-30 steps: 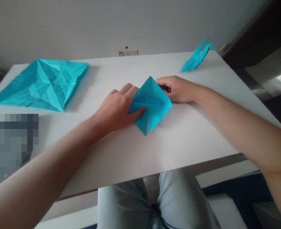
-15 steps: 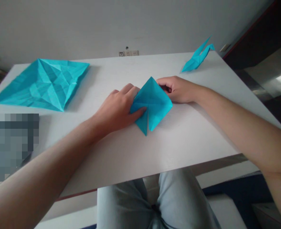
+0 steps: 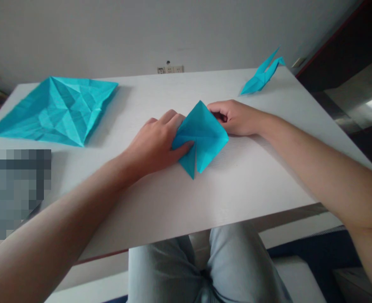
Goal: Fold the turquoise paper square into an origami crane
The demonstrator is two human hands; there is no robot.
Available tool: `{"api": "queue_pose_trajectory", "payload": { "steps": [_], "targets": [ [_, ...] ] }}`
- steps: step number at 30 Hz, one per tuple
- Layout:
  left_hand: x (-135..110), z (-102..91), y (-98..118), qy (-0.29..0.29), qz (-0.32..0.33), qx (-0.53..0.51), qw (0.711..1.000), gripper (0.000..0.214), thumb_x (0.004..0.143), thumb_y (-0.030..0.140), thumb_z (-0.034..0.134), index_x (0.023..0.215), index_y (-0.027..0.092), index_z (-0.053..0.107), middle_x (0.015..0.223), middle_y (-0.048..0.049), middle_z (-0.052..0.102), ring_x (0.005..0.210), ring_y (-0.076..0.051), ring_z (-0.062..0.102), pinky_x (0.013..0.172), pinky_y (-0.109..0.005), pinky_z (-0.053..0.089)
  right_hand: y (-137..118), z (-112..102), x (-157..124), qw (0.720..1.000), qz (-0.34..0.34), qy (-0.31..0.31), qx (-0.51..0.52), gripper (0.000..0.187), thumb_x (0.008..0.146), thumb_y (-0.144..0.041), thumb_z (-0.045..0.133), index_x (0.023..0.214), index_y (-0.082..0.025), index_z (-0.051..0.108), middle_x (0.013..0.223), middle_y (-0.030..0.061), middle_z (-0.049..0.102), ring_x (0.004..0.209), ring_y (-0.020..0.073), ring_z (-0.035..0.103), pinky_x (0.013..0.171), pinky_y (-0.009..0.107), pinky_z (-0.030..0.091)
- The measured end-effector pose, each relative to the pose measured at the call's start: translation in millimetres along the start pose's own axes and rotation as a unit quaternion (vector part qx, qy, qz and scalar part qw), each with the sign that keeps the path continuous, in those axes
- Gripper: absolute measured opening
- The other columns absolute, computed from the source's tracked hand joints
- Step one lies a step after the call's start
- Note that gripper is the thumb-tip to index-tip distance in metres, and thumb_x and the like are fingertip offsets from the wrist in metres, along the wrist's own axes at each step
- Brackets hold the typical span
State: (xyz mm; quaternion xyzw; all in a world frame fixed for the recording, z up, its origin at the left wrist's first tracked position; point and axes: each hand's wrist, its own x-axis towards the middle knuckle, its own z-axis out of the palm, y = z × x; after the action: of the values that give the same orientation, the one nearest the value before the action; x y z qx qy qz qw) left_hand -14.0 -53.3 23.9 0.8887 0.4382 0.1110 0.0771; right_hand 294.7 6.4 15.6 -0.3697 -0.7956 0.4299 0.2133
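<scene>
A folded turquoise origami paper (image 3: pixel 206 134) stands tilted over the middle of the table, diamond-shaped, with a slit running down its lower half. My left hand (image 3: pixel 160 141) grips its left side, thumb across the front and fingers behind. At the upper right edge, my right hand (image 3: pixel 231 117) is closed, its fingers curled against the paper and the fingertips partly hidden behind it. A finished turquoise paper crane (image 3: pixel 261 78) sits at the back right, beyond my right hand. To the far left lies a creased, unfolded turquoise sheet (image 3: pixel 67 111).
The white table (image 3: pixel 252 185) reaches back to a grey wall with sockets (image 3: pixel 169 70). A pixelated, unreadable object (image 3: pixel 15 189) lies at the left, near my left forearm. My legs are below the table's front edge.
</scene>
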Motion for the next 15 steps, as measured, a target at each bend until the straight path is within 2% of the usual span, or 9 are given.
{"api": "queue_pose_trajectory", "payload": {
  "steps": [15],
  "targets": [
    [-0.5, 3.4, -1.7, 0.012, 0.009, -0.007, 1.0, 0.041, 0.117, 0.042, 0.073, 0.154, 0.023, 0.071, 0.142, -0.0161, 0.08, 0.122, -0.04, 0.086, 0.12, -0.061, 0.069, -2.5, 0.1, -0.7, 1.0, 0.019, 0.008, 0.006, 0.043, 0.09, -0.056, 0.113, 0.099, -0.03, 0.081, 0.089, -0.001, 0.074, 0.09, 0.0224, 0.06, 0.072, 0.034, 0.049]
  ]
}}
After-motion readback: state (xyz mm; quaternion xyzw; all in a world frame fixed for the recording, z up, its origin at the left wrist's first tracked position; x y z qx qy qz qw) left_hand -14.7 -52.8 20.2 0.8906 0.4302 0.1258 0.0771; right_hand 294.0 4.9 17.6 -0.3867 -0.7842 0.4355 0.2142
